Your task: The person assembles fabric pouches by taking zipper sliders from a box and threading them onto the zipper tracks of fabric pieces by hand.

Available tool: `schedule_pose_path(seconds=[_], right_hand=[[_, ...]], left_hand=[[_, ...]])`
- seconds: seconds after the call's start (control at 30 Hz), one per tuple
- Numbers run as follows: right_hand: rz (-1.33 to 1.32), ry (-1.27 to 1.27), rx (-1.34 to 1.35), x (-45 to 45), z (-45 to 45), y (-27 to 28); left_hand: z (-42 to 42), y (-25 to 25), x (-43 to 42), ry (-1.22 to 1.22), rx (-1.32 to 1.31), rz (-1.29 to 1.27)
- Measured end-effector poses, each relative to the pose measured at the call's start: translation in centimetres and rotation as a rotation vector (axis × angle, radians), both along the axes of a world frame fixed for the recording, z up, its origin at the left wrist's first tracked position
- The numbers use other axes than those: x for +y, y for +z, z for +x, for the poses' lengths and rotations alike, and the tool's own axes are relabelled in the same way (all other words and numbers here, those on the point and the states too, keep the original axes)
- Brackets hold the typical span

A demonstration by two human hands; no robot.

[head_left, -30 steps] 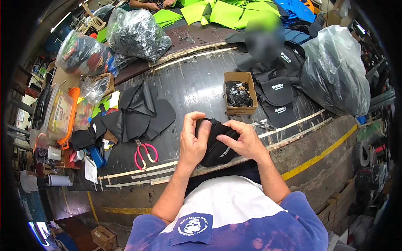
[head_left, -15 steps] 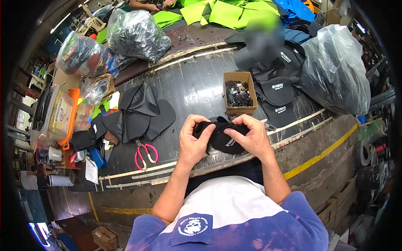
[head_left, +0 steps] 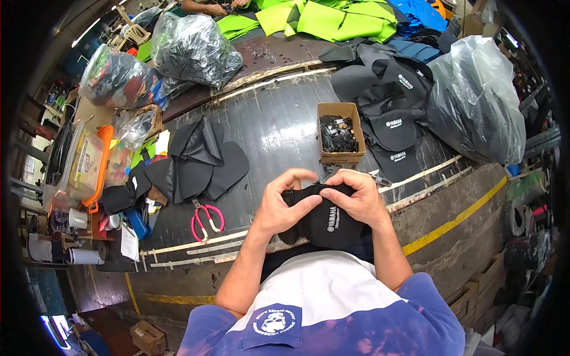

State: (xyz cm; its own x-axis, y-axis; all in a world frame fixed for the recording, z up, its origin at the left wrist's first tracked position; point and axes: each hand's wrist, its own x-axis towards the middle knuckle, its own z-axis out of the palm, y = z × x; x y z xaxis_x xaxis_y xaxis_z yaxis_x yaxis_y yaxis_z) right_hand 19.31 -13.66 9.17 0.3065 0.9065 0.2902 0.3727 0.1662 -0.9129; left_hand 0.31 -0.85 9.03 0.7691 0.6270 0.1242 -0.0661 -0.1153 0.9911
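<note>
My left hand [head_left: 279, 207] and my right hand [head_left: 361, 202] both pinch the upper edge of a black fabric cover [head_left: 341, 228] at the table's front edge. White YAMAHA lettering runs up its front, turned sideways. The thumbs lie close together on the near side, and the fingers curl over the top. Anything small between the fingertips is hidden. Just beyond the hands stands a cardboard box [head_left: 342, 158] full of small, mostly black plastic parts. More black YAMAHA covers [head_left: 393, 130] lie overlapped to its right.
Pink-handled scissors [head_left: 207, 222] lie left of my hands, below a pile of black fabric pieces [head_left: 199, 163]. A small dark tool [head_left: 380, 178] rests near the front edge. Large plastic bags [head_left: 475, 104] stand right and back left. Across the table, another person's hands [head_left: 222, 9] work near lime-green sheets [head_left: 332, 21].
The cover has unfolded downward and turned, showing more of its printed front. My hands have come closer together along its upper edge, and my left fingers have lifted and stretched rightward.
</note>
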Motion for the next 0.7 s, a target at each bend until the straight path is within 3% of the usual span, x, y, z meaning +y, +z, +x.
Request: schedule_pose_path(seconds=[0.1, 0.23, 0.33, 0.7], right_hand=[[-0.028, -0.022, -0.003, 0.2, 0.1, -0.1], [0.171, -0.107, -0.217, 0.6, 0.1, 0.5], [0.223, -0.244, -0.546, 0.6, -0.5, 1.4], [0.243, -0.143, -0.369, 1.0, -1.4, 0.0]], left_hand=[[0.1, -0.2, 0.1, -0.028, 0.037, 0.012], [0.0, -0.2, 0.1, -0.023, 0.063, -0.131], [0.9, -1.1, 0.0, 0.028, -0.196, 0.001], [1.0, -1.2, 0.2, -0.089, -0.309, -0.033]])
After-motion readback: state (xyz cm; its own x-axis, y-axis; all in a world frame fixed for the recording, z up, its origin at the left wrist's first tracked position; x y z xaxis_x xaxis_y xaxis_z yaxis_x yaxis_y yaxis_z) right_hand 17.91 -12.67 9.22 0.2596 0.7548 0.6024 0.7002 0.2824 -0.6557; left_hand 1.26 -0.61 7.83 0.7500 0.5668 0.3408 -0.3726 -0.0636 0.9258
